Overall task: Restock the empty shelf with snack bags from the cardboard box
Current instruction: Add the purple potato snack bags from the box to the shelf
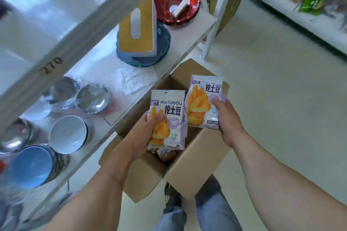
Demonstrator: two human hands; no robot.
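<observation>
I have a snack bag in each hand above the open cardboard box [189, 157]. My left hand [148, 133] grips one bag [170, 118] by its lower left side; my right hand [228, 118] pinches the other bag [203, 99] at its right edge. Both bags stand upright, long axis vertical. The near shelf [189, 32] lies up and left of them, closer to my left hand, but it carries bowls; I see no empty shelf.

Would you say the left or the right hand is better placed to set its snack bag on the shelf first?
Probably the left hand: it grips its snack bag right beside the shelf edge, while the right hand holds the other bag over the cardboard box, farther from the shelf.
</observation>
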